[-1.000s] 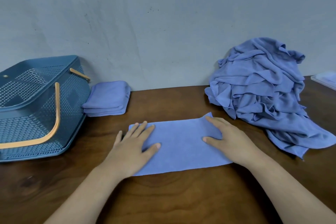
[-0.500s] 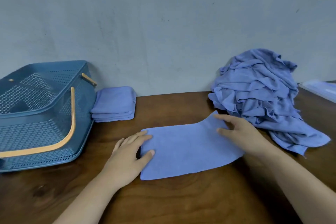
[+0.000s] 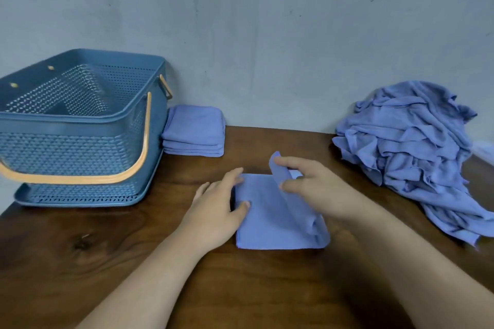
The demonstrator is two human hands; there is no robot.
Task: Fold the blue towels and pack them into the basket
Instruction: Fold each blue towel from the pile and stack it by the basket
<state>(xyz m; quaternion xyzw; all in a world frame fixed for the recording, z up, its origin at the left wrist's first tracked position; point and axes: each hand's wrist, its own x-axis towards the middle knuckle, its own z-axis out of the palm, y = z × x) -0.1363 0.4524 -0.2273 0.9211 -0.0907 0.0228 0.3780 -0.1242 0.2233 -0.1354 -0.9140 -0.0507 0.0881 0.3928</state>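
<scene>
The basket is cut by the left edge of the picture, and its orange handle runs out there too. The near wall hides most of its floor. The pile of unfolded towels is cut at the right edge. Behind it a pale thing shows only a corner, too little to tell what it is. The right hand covers part of the far side of the towel, and the left hand covers its left edge. Both forearms leave at the bottom edge. In the folded stack the layers are too thin to count.
</scene>
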